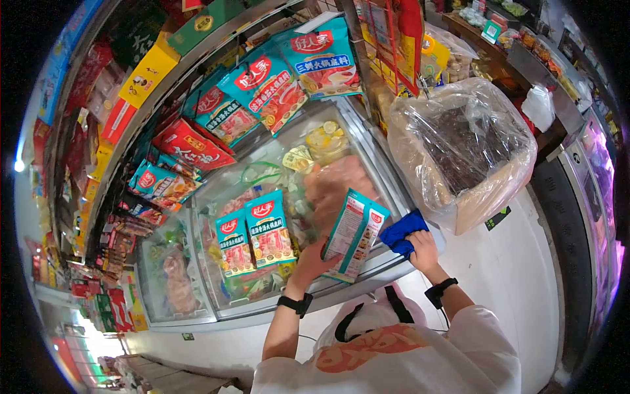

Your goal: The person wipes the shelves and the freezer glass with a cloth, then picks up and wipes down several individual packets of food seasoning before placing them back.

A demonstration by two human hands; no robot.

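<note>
My left hand (314, 264) grips a hotpot base packet (356, 236) by its left edge, with the printed white-and-teal back facing up. Part of the fingers is hidden at the packet. My right hand (424, 248) is closed on a blue cloth (401, 234), which is bunched on the near right corner of the chest freezer's frame (384, 259). To the left of my left hand, two teal packets (268, 228) lie side by side on the glass lid. Bagged frozen meat (341, 180) shows through the glass.
Teal packets (321, 56) and red packets (191, 144) hang in a row over the freezer's far side. A plastic-lined box (459, 141) of dark goods stands at the right. Shelves of packaged goods (108, 131) rise at the left.
</note>
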